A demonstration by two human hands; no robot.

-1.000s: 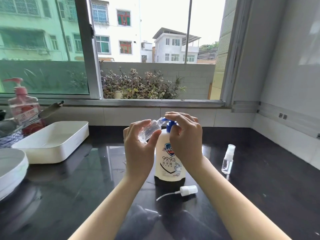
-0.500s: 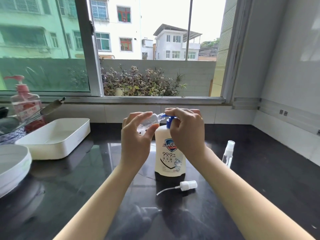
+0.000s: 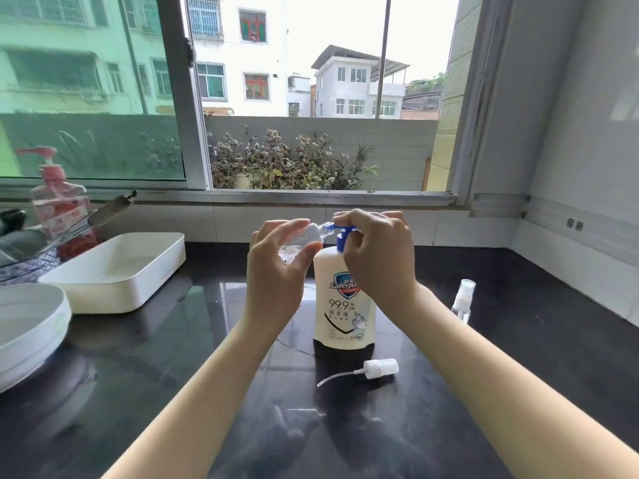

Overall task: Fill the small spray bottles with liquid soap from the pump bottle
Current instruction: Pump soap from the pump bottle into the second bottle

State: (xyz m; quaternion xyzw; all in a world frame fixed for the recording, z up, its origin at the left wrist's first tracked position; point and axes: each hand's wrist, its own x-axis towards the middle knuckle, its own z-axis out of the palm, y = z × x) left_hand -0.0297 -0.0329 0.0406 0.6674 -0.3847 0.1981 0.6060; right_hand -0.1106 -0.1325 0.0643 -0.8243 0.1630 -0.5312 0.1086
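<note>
Leftmost, a white round basin (image 3: 31, 326) sits at the edge of the dark glossy counter (image 3: 518, 375); behind it a pink pump bottle (image 3: 58, 205) stands below the window sill (image 3: 311, 198), its red label too blurred to read; just right of the basin lies an oblong white tray (image 3: 117, 271). Mid-frame, the left hand (image 3: 276, 274) holds a small spray bottle (image 3: 309, 235), capless and tilted, with thumb and fingers curled round its clear body; its open neck is up against the spout of the blue pump head (image 3: 341, 240); the hand hides the bottle's lower end. Beneath stands the pump bottle (image 3: 344, 312), white and upright on the counter; the right hand (image 3: 378, 261) lies over the pump head, fingers curled down round it and covering most of it. In front of the pump bottle a white spray cap (image 3: 380, 368) lies on its side, its thin tube pointing left; farther right a second spray bottle (image 3: 463, 300) stands capped and upright, near the right forearm. On the pump bottle a blue shield reads "Safegu", the rest hidden by the right hand; below it stand "99.9%" and the characters 洗手液; the smaller print is illegible.
</note>
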